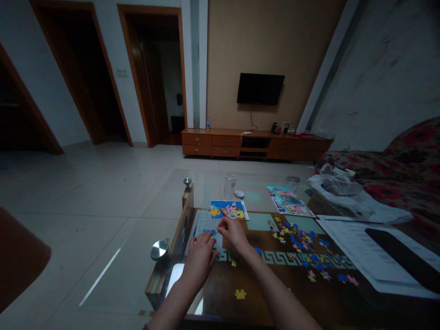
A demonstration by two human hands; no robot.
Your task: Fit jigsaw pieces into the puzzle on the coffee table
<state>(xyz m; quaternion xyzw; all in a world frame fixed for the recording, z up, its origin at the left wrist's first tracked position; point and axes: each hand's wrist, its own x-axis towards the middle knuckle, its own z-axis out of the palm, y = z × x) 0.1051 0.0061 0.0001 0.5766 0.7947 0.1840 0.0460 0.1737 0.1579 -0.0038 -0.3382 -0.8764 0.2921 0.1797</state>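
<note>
My left hand (201,252) lies on the glass tabletop, fingers stretched beside a few blue jigsaw pieces (208,232) that look joined in a short row. At the right end of that row, my right hand (234,234) pinches a small yellowish jigsaw piece (218,229) between thumb and fingertips. Just beyond both hands is a picture card (229,210) with cartoon figures on blue. To the right spreads a heap of loose jigsaw pieces (299,240). A lone yellow piece (240,294) rests nearer me, and my right wrist partly covers some blue pieces.
A clear jar (230,185) and its lid (239,194) stand farther back. More cartoon cards (292,206) lie near a second jar (293,183). On the right are a plastic bag (360,201), paper sheets (364,266) and a dark flat object (402,256). Metal knobs (159,250) edge the table's left.
</note>
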